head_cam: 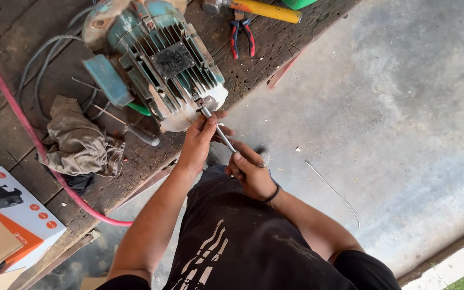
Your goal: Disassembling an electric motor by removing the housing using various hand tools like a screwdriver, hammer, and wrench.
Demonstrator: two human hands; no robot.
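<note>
Left hand (198,140), fingers (209,126) wrapped around the upper shaft of a socket wrench (220,133), just below its head. Right hand (252,173), fingers (238,158) clamped on the wrench's lower handle; dark band at that wrist. Wrench head seated against the end cover of a teal finned electric motor (159,62), directly above the left fingers, at the edge of a worn wooden surface (6,32). Left of the left fingers: dark-handled screwdriver (135,130), green-handled tool partly under the motor, crumpled grey rag (79,140). Farther left and below: pink hose (33,140) and white-and-orange carton (20,215). Above the fingers, beyond the motor: red-handled pliers (241,35) and yellow-handled hammer (261,9). Right of the right fingers: bare concrete floor (404,107) with thin wire (331,190).
</note>
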